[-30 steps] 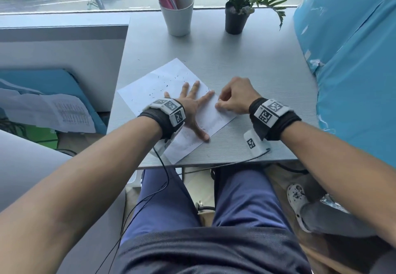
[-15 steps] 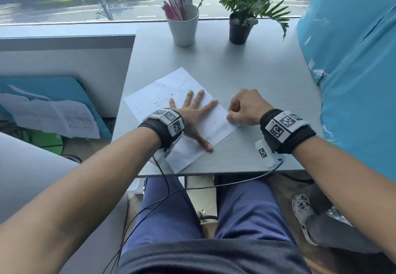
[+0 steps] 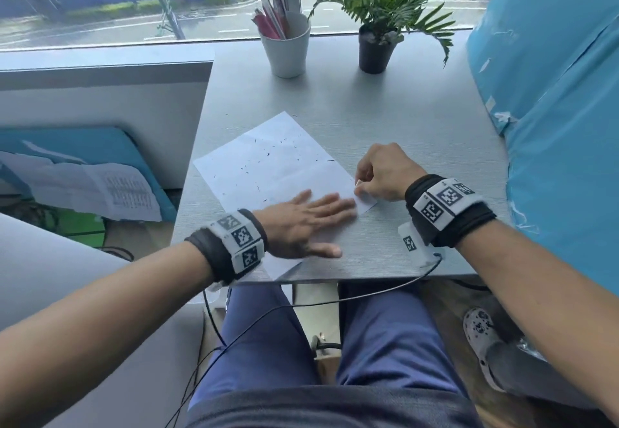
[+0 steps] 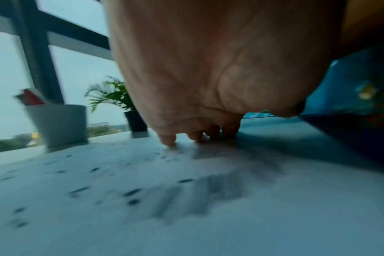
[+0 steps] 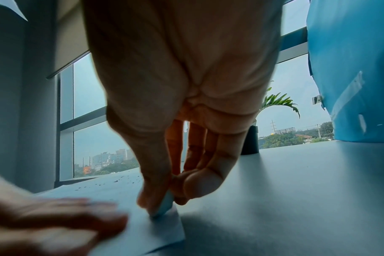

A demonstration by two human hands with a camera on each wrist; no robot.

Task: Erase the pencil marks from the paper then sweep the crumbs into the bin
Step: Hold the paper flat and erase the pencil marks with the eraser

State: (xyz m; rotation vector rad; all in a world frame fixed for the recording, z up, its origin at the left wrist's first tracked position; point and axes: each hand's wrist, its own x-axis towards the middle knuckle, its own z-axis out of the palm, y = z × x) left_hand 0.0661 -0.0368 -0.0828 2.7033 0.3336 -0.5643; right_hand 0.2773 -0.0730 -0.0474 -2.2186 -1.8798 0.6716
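A white sheet of paper (image 3: 278,166) lies at an angle on the grey table (image 3: 402,116), strewn with small dark crumbs (image 3: 268,154). My left hand (image 3: 311,223) lies flat on the paper's near part, fingers straight and pointing right. My right hand (image 3: 378,176) pinches a small pale eraser (image 5: 164,204) between thumb and fingers, its tip down on the paper's right corner (image 5: 175,225). In the left wrist view the left hand's fingertips (image 4: 169,141) touch the paper and blurred grey pencil marks (image 4: 197,194) show beneath the palm. No bin is in view.
A white cup of pens (image 3: 286,45) and a black potted plant (image 3: 378,45) stand at the table's far edge by the window. A blue covered object (image 3: 552,126) borders the right side. A low partition (image 3: 100,99) and papers (image 3: 100,193) lie left. Another person's shoe (image 3: 482,334) is lower right.
My left hand has turned and slid right across the paper, fingers now pointing at the right hand. The right hand has shifted slightly and holds the eraser at the paper's right corner.
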